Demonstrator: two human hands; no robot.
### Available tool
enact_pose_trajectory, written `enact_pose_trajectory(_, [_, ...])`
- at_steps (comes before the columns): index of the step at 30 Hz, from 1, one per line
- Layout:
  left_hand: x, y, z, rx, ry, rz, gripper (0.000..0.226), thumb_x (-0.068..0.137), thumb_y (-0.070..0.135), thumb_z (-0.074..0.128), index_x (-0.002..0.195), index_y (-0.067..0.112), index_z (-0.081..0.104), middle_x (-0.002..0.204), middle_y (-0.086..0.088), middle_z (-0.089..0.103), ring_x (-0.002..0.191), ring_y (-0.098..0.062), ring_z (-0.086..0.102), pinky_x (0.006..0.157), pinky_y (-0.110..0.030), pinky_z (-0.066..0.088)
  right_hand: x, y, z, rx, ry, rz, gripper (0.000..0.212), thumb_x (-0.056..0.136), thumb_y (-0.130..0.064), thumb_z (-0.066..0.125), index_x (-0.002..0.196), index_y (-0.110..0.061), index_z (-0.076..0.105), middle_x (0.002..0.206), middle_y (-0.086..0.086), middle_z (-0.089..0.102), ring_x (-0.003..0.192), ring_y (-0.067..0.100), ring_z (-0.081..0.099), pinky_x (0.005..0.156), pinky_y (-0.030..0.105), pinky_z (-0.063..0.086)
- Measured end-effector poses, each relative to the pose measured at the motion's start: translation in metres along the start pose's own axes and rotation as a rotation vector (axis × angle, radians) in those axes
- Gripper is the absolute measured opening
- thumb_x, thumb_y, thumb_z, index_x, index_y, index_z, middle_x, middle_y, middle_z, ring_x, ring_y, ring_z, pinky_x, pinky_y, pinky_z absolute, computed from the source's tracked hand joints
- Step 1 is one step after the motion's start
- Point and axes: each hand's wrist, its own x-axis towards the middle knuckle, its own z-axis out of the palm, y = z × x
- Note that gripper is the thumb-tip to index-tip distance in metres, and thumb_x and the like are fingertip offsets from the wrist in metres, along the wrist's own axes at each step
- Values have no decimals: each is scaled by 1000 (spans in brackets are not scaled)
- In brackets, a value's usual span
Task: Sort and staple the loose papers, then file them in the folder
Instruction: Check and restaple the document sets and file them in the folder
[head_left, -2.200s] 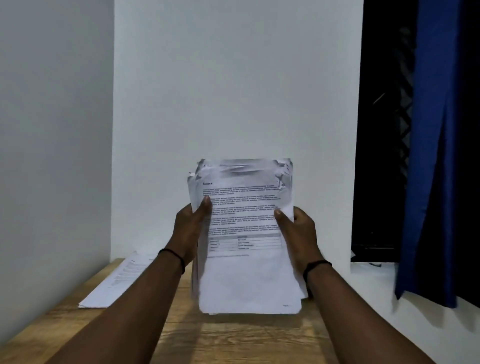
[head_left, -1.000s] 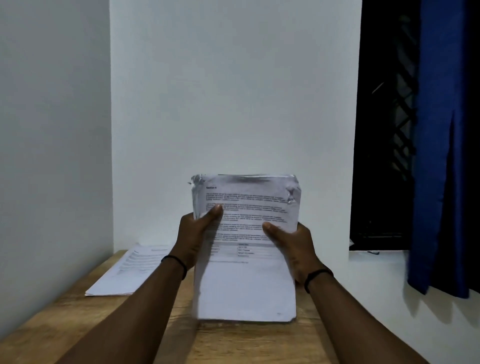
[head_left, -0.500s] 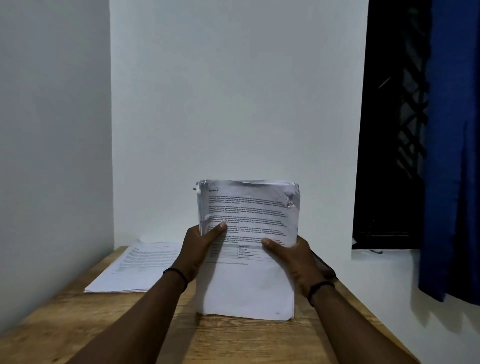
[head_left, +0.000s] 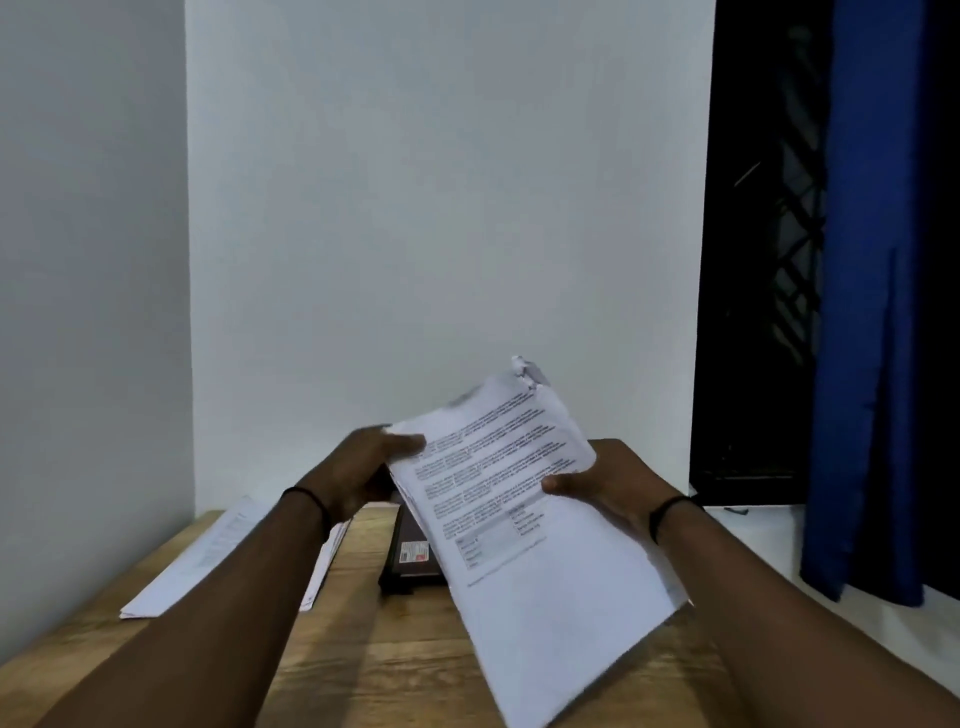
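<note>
Both hands grip one stack of papers (head_left: 519, 499), held tilted above the wooden table (head_left: 363, 670), top corner toward 1 o'clock. Left hand (head_left: 363, 467) pinches its upper left edge; right hand (head_left: 608, 480) clasps the right edge, thumb on top. Second paper pile (head_left: 208, 556) lies flat at 9 o'clock, partly behind the left forearm. Dark box-like object (head_left: 408, 558) sits between, half hidden by the stack; cannot identify. Blue curtain (head_left: 872, 312) at 3 o'clock. Print blurred.

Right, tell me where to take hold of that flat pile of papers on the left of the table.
Take the paper pile by its near short edge, coming from the person's side: it lies flat on the wooden table, and that edge is bare, while the left forearm crosses its right side.
</note>
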Motion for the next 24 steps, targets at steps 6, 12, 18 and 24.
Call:
enact_pose_trajectory(6, [16, -73, -1, -104, 284, -154, 20, 88, -2, 68, 104, -12, 65, 100, -29, 71, 85, -36, 67, 78, -50, 54, 36, 14, 38, -598, 163, 98, 73, 65, -36, 85, 128, -27, 49, 115, 1, 62, 107, 22, 60, 94, 38, 50])
enact_pose_trajectory(12, [33, -109, 5, -262, 378, -226, 14, 91, -6, 62, 105, -8, 63, 90, -23, 71, 72, -32, 67, 56, -39, 59, 41, 44, 130, -443, 178, -126, 29, 84, -33, 76, 108, -19, 66, 107, -3, 66, 98, 11, 59, 93, 31, 47])
enact_pose_trajectory(18, [46, -127, -9, -286, 198, -378, 24, 95, 3, 54, 114, -9, 63, 95, -20, 73, 69, -28, 72, 58, -37, 61, 40, 84, 186, -678, 43, -199, 45, 87, -47, 65, 122, -20, 64, 120, -1, 63, 116, 18, 54, 94, 32, 44])
enact_pose_trajectory(24, [51, -138, -33, -389, 30, -476, 24, 98, 2, 44, 116, -6, 58, 94, -23, 73, 73, -32, 74, 60, -40, 63, 40, 87, 197, -922, 36, -299, 17, 97, -22, 50, 95, -16, 66, 101, 4, 65, 98, 24, 59, 72, 37, 45])
